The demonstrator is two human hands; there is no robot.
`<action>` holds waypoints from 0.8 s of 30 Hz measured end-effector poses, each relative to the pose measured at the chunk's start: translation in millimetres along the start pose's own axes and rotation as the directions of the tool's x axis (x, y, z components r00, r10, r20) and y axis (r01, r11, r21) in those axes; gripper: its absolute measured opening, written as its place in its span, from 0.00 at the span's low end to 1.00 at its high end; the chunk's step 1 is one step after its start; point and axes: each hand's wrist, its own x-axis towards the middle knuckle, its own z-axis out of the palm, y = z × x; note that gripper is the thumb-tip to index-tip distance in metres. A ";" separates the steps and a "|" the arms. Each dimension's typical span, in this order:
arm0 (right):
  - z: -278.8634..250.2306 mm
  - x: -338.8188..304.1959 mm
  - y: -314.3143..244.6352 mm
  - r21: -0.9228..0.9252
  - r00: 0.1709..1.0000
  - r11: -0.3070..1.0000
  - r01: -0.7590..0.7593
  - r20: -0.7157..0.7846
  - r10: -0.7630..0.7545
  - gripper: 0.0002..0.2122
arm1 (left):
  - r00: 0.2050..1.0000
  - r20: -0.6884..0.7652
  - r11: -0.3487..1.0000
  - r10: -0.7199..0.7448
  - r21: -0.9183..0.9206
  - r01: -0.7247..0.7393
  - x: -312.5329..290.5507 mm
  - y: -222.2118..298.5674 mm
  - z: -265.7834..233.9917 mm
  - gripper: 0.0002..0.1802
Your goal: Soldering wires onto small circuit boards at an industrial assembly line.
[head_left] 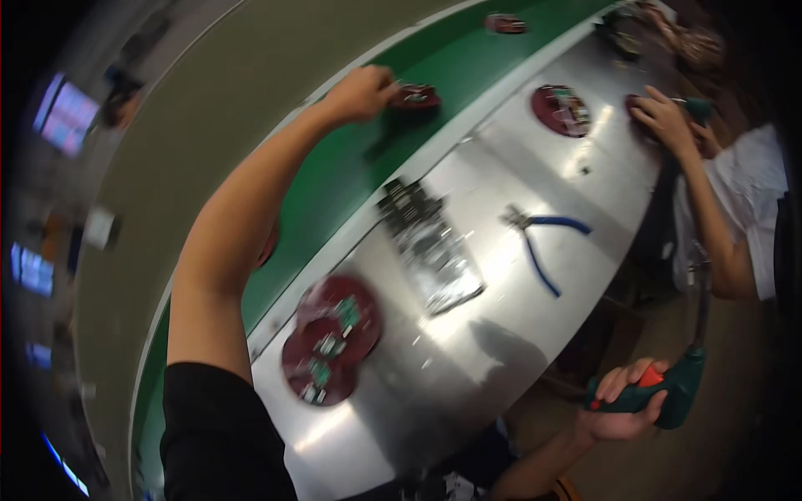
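Over the green conveyor belt [317,219] at the top, my left hand [361,92] is closed on the edge of a dark red round plate with small electronic parts [420,97]. A shadow falls on the belt beneath it. At the lower right, beyond the bench's near edge, my right hand [622,402] wraps round a green power screwdriver [683,388]. Its red trigger sits under my fingers and its long thin bit points upward. Two overlapping dark red round plates [338,305] with green boards lie on the metal bench [401,417], left of centre.
Mid-bench lie a silvery bag [447,271] with dark parts [409,200] and blue-handled cutting pliers [535,224]. Another red plate [561,111] lies farther off. A co-worker's hand [664,121] works at the right. One more plate [505,23] is on the belt.
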 end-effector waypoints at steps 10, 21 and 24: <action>24.3 -36.3 -12.9 0.225 0.955 0.949 -0.221 0.249 0.163 0.19 | 0.842 -0.518 0.986 -0.150 -0.136 0.092 -336.3 58.0 -133.7 0.09; 59.3 -63.3 -21.3 0.303 0.873 0.877 -0.374 0.435 0.222 0.20 | 0.817 -0.417 0.874 -0.397 -0.443 0.199 -535.8 141.9 -52.4 0.05; 73.7 -71.7 -22.7 0.276 0.834 0.872 -0.405 0.502 0.228 0.19 | 0.887 -0.379 0.939 -0.265 -0.310 0.149 -556.6 140.9 -23.0 0.06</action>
